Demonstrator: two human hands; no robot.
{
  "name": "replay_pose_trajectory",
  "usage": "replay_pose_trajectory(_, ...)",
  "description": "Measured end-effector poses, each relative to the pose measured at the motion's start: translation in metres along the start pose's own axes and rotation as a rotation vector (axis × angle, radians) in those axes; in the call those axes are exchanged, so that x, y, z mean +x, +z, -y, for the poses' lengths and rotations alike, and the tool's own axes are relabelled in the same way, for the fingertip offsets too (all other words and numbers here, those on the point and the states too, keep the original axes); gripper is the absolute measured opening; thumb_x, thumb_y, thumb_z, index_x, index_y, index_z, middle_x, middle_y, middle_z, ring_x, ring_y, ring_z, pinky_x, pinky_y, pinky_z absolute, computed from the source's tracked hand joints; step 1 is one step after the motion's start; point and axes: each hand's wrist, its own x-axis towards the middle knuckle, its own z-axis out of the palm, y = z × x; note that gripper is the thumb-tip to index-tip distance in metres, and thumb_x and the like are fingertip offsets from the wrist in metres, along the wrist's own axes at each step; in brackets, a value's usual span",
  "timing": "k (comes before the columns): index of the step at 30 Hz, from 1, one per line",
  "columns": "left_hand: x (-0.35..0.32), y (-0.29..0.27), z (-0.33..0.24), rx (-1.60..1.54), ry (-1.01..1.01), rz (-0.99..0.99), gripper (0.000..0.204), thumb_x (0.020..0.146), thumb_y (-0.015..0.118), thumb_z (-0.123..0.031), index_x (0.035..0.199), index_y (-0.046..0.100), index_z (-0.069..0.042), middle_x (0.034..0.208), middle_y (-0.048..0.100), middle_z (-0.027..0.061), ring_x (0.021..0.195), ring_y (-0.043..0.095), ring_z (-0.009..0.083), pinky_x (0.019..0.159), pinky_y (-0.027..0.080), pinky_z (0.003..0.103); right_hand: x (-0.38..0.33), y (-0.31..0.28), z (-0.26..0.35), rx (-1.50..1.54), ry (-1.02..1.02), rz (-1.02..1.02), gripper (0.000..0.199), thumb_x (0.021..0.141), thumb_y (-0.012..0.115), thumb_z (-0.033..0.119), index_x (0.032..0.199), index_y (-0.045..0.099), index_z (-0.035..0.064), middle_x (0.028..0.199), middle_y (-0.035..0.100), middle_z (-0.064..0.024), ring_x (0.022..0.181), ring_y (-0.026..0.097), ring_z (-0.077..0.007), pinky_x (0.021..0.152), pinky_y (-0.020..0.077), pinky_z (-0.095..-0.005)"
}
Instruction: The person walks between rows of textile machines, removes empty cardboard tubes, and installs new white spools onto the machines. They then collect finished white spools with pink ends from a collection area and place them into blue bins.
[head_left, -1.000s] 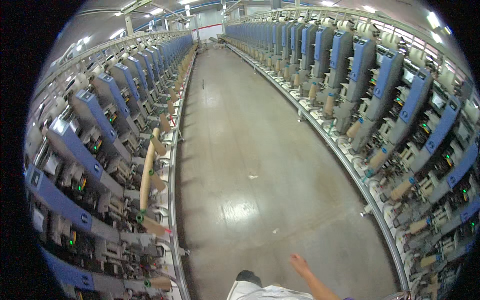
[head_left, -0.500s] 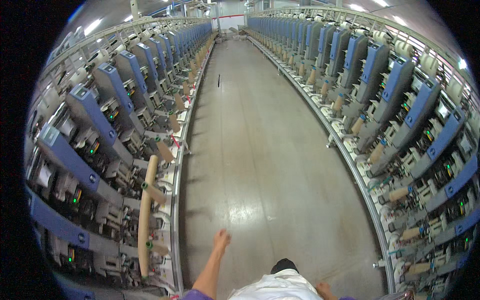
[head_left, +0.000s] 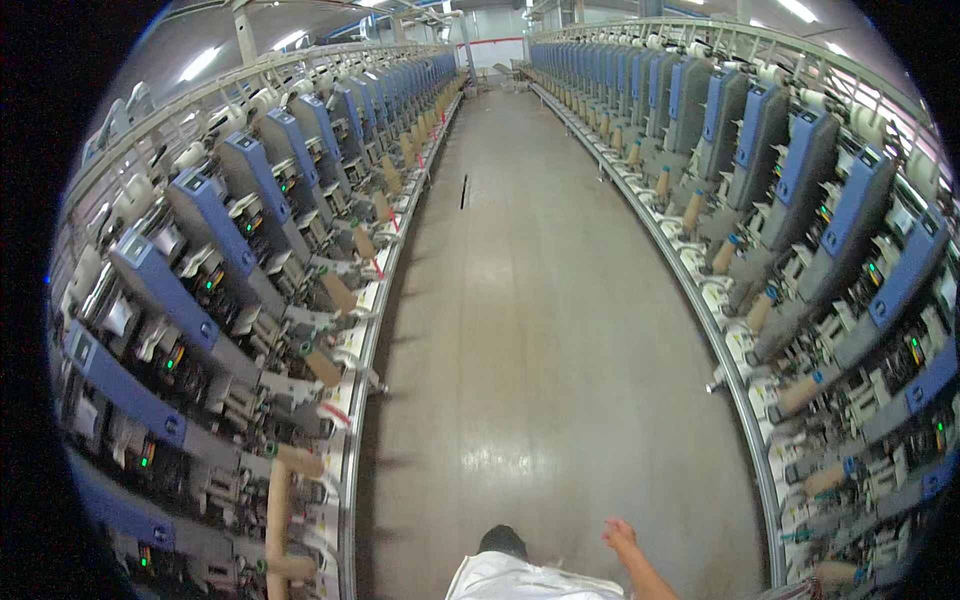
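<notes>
My right hand [head_left: 621, 536] swings over the grey floor at the lower middle, in front of my white garment [head_left: 530, 582]. It holds nothing that I can see; the fingers look loosely bent and a little apart. My left hand is out of view. A dark shoe tip [head_left: 503, 541] pokes out ahead of the garment. No machine or tube is touched by the visible hand.
Long rows of blue-and-grey winding machines [head_left: 165, 290] [head_left: 808, 160] line both sides of the aisle floor [head_left: 520, 330]. Tan cone tubes [head_left: 338, 291] stand along their front rails. At lower left lies a long tan tube [head_left: 277, 515]. A thin black strip [head_left: 464, 192] lies farther down the aisle.
I have moved forward along the aisle; the long tan tube has slid toward the lower edge. My left hand has dropped out of view, and my right hand has swung forward.
</notes>
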Motion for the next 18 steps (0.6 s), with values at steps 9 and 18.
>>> replay_pose_trajectory(9,0.123,0.008,-0.293,-0.523,-0.083,-0.148,0.033,0.083,0.052,-0.015,0.114,0.054,-0.004,0.094,0.059,0.0115,0.078,0.056,0.0201,0.066,0.047,0.035,0.226,0.041,0.198,-0.302,-0.062,0.027,0.025,0.081,0.058,0.023,0.101,0.063,0.0089,0.092,0.066,-0.0076,0.081,0.061,-0.0221,0.074,0.0489,-0.0346)
replay_pose_trajectory(18,0.144,0.186,-0.925,-0.087,1.330,0.291,0.034,0.087,0.054,-0.021,0.116,0.054,-0.003,0.086,0.062,0.0060,0.076,0.057,0.0135,0.063,0.047,0.028,0.359,-0.067,0.204,-0.563,0.343,0.057,0.026,0.079,0.057,0.030,0.090,0.067,0.0088,0.093,0.066,-0.0091,0.086,0.061,-0.0287,0.076,0.0478,-0.0397)
